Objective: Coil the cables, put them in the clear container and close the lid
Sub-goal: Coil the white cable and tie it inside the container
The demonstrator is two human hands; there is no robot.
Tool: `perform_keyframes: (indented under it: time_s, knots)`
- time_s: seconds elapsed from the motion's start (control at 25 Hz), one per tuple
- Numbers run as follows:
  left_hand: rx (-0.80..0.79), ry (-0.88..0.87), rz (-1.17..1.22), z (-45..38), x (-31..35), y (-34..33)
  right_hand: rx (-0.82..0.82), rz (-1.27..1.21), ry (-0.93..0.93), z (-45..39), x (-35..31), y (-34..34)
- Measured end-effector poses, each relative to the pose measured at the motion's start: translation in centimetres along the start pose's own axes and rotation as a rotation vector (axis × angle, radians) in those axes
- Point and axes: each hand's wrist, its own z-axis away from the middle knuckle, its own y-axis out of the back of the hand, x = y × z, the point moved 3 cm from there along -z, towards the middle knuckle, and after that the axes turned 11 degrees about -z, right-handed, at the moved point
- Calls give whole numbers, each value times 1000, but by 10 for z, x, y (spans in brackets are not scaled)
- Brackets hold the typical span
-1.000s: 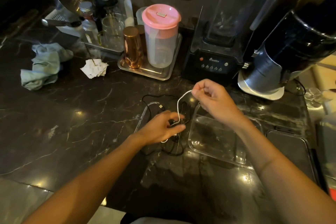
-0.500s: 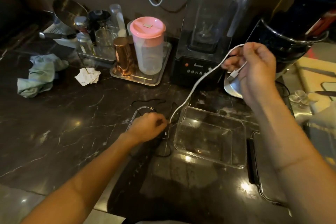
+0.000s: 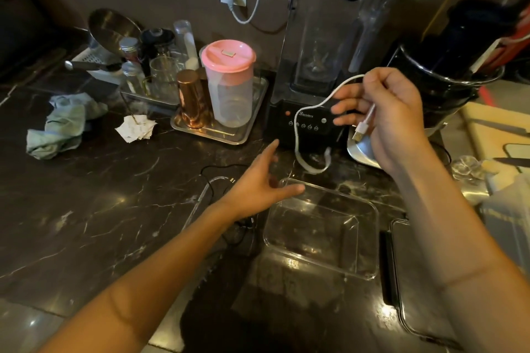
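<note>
My right hand [image 3: 393, 112] is raised in front of the blender and pinches a white USB cable [image 3: 298, 135] near its plug; the rest of the cable hangs free in a loop above the counter. My left hand [image 3: 261, 180] hovers with spread fingers, holding nothing, at the far left corner of the clear container [image 3: 355, 269], which stands without its lid on the dark counter. A thin black cable [image 3: 213, 170] and a clear-sheathed cable [image 3: 200, 200] lie on the counter under and beside my left wrist. The container's lid [image 3: 401, 304] lies flat to the right of the container.
A black blender [image 3: 312, 112] stands behind the container, with a dark round appliance [image 3: 447, 89] to its right. A metal tray [image 3: 246, 129] holds a pink-lidded jug [image 3: 229, 83] and a copper cup [image 3: 192, 103]. Crumpled paper [image 3: 136, 127] and a green cloth [image 3: 63, 126] lie at the left.
My left hand has let go of the cables on the counter and lifted with its fingers spread. The white cable, pulled taut before, now hangs loose from my right hand.
</note>
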Motion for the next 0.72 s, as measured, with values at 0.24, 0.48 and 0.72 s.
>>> perform_keyframes:
  time_s: [0.24, 0.48, 0.72]
  knots:
    - [-110, -179, -43, -15, 10, -32, 101, -49, -19, 14, 3, 25]
    - [-292, -17, 4, 5, -19, -60, 389, -236, 59, 15, -8, 77]
    - [-70, 28, 80, -2, 6, -59, 288, 22, -90, 30, 6, 72]
